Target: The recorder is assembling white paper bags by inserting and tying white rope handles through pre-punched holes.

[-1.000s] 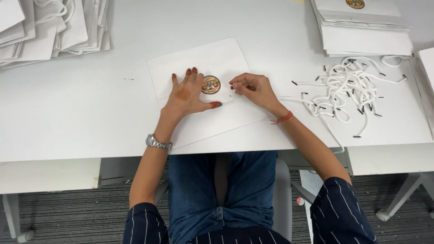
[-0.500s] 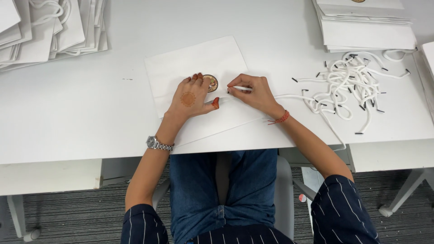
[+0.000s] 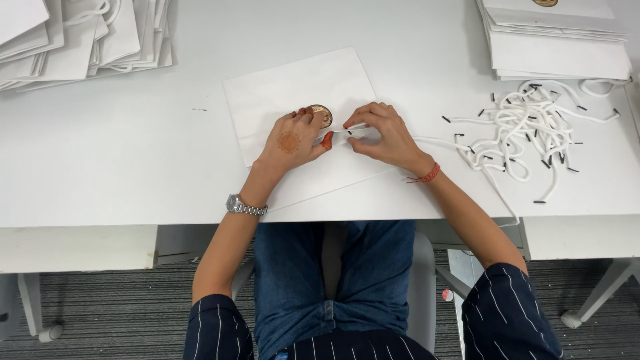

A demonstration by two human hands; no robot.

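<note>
A white counter fills most of the view, with the person seated at its near edge. Flat on it, straight ahead of the person, lies a white paper bag, turned a little askew, with a round gold and brown emblem near its middle. At the far left corner sits a loose spread of finished white bags with cord handles; at the far right corner stands a neat stack of flat white bags. Nearer on the right lies a tangled heap of white cords with black tips, well apart from the bag.

The left hand rests palm down on the bag, its fingers lying close together and reaching the emblem's edge, the thumb stretched out to the right. A silver wristwatch sits on that wrist. The right hand is just beside it, fingers curled and pinching a white cord. A short piece of that cord runs left from the fingertips to the left thumb, lying over the bag just right of the emblem; behind the hand it trails right across the counter toward the heap. A red thread bracelet circles the right wrist.
</note>
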